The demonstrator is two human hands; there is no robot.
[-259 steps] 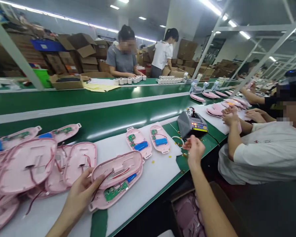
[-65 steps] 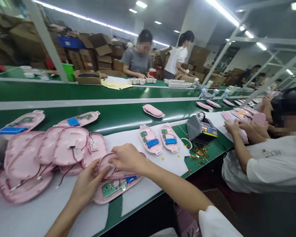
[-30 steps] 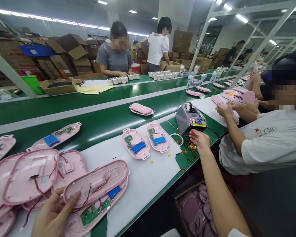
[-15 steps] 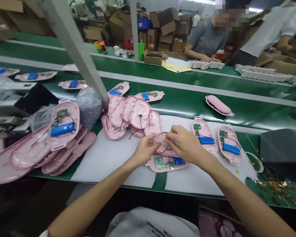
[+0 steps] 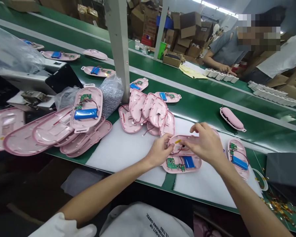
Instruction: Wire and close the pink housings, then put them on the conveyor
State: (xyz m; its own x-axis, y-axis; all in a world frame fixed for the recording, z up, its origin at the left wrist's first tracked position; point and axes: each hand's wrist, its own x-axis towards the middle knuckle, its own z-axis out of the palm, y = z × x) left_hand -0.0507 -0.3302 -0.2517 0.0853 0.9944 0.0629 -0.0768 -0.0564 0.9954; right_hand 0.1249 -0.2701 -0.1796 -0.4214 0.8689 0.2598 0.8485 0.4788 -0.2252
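Note:
My left hand (image 5: 160,149) grips the left end of a pink shell cover (image 5: 187,152), thumb on its inner face. This cover is tilted up behind a pink housing half (image 5: 171,169) that holds a green circuit board (image 5: 174,163) and a blue battery (image 5: 188,161). Red and black wires run between the two parts. A small yellow strip (image 5: 178,141) lies on the cover's inside. Over the cover's right part is my right hand (image 5: 204,143), thumb and fingers apart, the thumb near the strip. It hides the cover's right end.
Pink covers with wires (image 5: 158,113) are heaped behind my left hand. More shells (image 5: 51,131) are stacked at left, beside a metal post (image 5: 118,49). Another battery-filled housing (image 5: 238,158) and a dark grey bin (image 5: 286,174) stand at right. A person (image 5: 227,49) works across the green bench.
The view has swung left, so the bench appears shifted right. My right hand's fingers have spread from their pinch at the cover, and the yellow strip now shows on it.

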